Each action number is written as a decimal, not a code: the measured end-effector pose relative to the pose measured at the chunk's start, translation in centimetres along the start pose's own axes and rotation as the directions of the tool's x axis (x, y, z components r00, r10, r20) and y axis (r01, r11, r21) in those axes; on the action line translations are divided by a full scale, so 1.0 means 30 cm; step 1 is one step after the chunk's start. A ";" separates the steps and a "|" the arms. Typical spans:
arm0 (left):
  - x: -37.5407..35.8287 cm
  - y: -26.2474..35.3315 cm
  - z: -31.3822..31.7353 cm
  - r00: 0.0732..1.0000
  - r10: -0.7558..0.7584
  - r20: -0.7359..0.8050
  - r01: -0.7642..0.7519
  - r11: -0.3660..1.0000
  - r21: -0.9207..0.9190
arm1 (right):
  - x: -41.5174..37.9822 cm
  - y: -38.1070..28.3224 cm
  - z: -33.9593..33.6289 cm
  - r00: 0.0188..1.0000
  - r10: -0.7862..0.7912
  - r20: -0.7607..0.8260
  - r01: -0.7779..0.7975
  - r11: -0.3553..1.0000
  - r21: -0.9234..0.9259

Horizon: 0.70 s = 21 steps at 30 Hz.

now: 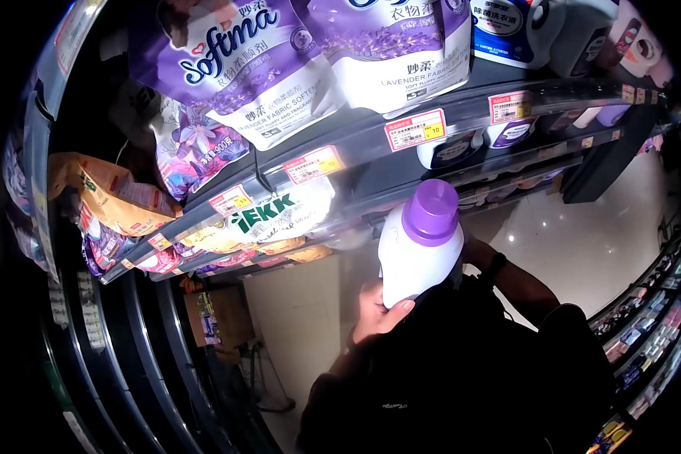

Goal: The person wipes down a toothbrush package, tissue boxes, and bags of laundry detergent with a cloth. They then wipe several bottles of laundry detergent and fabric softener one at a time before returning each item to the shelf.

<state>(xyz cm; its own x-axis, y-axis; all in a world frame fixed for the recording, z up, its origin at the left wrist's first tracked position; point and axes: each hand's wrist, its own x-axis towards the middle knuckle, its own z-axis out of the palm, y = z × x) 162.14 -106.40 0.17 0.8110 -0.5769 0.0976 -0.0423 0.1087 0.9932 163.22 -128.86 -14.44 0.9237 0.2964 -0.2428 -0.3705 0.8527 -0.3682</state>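
Note:
A white detergent bottle [416, 261] with a purple cap [433, 212] is held upright, tilted slightly, in front of my chest. The thumb and fingers of my left hand [378, 310] are closed around its lower left side. On the far right side of the bottle, my right hand [472, 253] meets it, with a dark band on the wrist; its fingers are mostly hidden behind the bottle. The side of the bottle facing me shows no readable label.
A store shelf [348, 155] with price tags runs close ahead, holding purple fabric softener pouches [280, 106] and a blue-labelled detergent jug [507, 30]. An orange pouch [117, 193] stands at the left. More racks [651, 333] line the right; a cardboard box [219, 314] is lower left.

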 end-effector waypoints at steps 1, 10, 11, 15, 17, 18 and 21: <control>0.006 0.006 0.002 1.000 0.014 0.010 -0.014 1.000 -0.008 | -0.003 0.015 -0.004 0.999 0.033 -0.004 -0.033 0.999 0.038; 0.022 -0.033 0.026 0.998 -0.038 -0.040 0.035 0.997 -0.074 | -0.005 0.053 -0.086 0.993 0.099 -0.062 -0.091 0.988 0.128; 0.022 -0.031 0.022 0.998 -0.052 -0.022 0.050 0.996 -0.070 | -0.001 0.045 -0.112 0.994 0.077 -0.071 -0.069 0.992 0.106; 0.039 -0.035 0.024 0.998 0.061 -0.010 -0.061 0.998 0.003 | -0.003 0.010 -0.231 0.994 -0.002 -0.108 0.000 1.000 -0.015; 0.035 -0.038 0.028 0.999 0.019 -0.040 -0.019 1.000 -0.001 | -0.032 -0.007 -0.185 0.987 -0.060 -0.150 0.042 0.992 -0.123; 0.034 -0.036 0.026 0.998 -0.034 -0.050 0.034 0.999 -0.009 | -0.058 -0.013 -0.131 0.977 -0.117 -0.179 0.081 0.976 -0.200; 0.043 -0.041 0.028 0.990 -0.112 -0.089 0.112 0.994 -0.001 | -0.107 -0.033 0.001 0.961 -0.178 -0.210 0.104 0.941 -0.322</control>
<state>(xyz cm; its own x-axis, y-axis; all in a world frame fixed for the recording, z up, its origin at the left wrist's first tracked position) 162.75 -107.95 -0.89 0.8593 -0.5111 -0.0203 0.0496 0.0438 0.9978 160.63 -130.64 -13.26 0.9335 0.0428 -0.3561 -0.2840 0.6947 -0.6609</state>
